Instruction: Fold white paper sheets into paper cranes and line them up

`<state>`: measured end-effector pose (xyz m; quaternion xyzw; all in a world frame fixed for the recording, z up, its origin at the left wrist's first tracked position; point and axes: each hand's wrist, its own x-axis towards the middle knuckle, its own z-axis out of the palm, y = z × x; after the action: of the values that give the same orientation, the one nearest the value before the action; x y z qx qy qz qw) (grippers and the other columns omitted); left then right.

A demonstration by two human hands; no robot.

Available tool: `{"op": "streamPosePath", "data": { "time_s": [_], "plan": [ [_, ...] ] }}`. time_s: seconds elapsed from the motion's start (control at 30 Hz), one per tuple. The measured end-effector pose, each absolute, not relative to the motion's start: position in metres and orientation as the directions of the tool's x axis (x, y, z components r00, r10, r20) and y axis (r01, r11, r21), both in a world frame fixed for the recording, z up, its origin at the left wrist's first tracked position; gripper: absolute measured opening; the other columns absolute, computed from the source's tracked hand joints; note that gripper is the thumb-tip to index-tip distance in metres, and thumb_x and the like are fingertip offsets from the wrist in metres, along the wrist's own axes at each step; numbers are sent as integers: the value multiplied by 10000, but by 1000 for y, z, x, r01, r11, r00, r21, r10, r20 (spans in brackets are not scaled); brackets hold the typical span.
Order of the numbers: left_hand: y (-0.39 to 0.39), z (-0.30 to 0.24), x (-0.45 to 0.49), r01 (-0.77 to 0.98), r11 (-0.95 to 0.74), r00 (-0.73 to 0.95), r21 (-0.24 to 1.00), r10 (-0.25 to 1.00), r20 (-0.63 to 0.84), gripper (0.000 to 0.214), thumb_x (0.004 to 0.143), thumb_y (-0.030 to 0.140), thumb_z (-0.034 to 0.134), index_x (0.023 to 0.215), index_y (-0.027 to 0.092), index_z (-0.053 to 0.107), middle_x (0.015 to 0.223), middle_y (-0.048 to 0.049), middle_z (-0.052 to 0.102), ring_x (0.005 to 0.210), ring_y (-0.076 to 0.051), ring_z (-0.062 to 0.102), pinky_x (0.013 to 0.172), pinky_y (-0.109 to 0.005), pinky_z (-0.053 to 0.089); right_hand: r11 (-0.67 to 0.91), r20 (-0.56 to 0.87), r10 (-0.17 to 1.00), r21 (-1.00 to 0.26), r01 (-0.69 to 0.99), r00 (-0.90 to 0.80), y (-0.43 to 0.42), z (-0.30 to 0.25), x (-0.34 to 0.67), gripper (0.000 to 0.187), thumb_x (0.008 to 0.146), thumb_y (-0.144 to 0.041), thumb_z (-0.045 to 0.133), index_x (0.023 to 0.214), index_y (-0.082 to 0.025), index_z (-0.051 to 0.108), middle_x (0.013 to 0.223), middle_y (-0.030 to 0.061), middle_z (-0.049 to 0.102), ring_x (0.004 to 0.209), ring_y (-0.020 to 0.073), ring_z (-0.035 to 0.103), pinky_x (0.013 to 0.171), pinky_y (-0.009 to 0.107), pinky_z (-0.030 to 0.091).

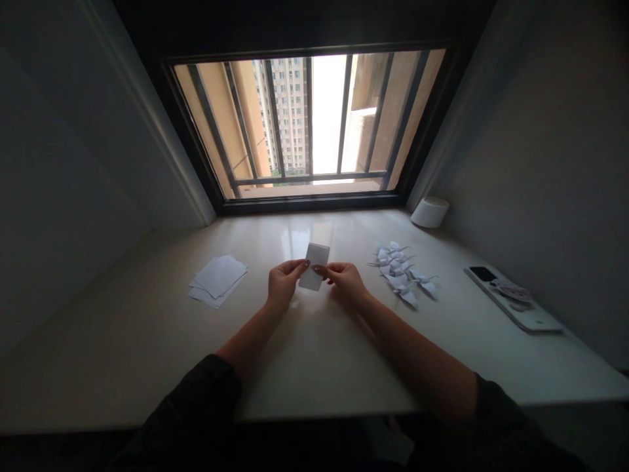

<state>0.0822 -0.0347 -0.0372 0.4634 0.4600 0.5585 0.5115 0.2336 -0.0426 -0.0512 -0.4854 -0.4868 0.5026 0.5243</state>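
Both my hands hold a small white folded paper (314, 265) upright above the middle of the pale table (314, 354). My left hand (282, 283) pinches its left edge with fingers closed. My right hand (345, 280) pinches its right edge the same way. A loose stack of white paper sheets (217, 280) lies to the left of my hands. To the right lies a cluster of several folded white paper cranes (403, 272).
A white round container (430, 212) stands at the back right by the barred window (309, 124). A phone (483, 273) and a flat white device (521, 308) lie along the right wall. Grey walls close in on both sides.
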Motion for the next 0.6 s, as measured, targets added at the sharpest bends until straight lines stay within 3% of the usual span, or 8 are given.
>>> {"op": "streamPosePath", "data": {
  "time_s": [0.17, 0.3, 0.47, 0.6],
  "plan": [
    [-33, -39, 80, -128, -36, -51, 991, 998, 30, 315, 607, 362, 748, 826, 137, 727, 776, -75, 713, 661, -152, 598, 613, -263, 440, 59, 64, 991, -997, -51, -113, -40, -50, 242, 336, 679, -493, 661, 688, -162, 720, 590, 21, 622, 573, 124, 522, 572, 261, 383],
    [-34, -38, 78, -86, -40, -37, 995, 999, 37, 304, 612, 374, 740, 801, 137, 725, 744, -64, 703, 659, -148, 591, 608, -253, 432, 109, 109, 992, -994, 10, -56, -41, -48, 245, 291, 627, -448, 718, 680, -162, 720, 596, 12, 636, 563, 118, 510, 578, 261, 370],
    [-36, -35, 78, -78, -62, 8, 995, 998, 63, 287, 608, 397, 733, 729, 139, 700, 695, -36, 678, 636, -142, 583, 613, -258, 445, 56, 56, 998, -998, -4, -43, -41, -50, 243, 323, 583, -484, 730, 615, -168, 674, 567, 3, 613, 543, 113, 493, 545, 253, 362],
    [-38, -29, 79, -84, -29, 62, 996, 997, 34, 386, 653, 429, 694, 907, 139, 690, 784, -54, 687, 701, -157, 606, 640, -253, 451, 45, 46, 999, -998, -54, -15, -40, -52, 241, 369, 586, -527, 709, 589, -168, 622, 584, 12, 598, 553, 116, 497, 549, 253, 385]
  ]
}}
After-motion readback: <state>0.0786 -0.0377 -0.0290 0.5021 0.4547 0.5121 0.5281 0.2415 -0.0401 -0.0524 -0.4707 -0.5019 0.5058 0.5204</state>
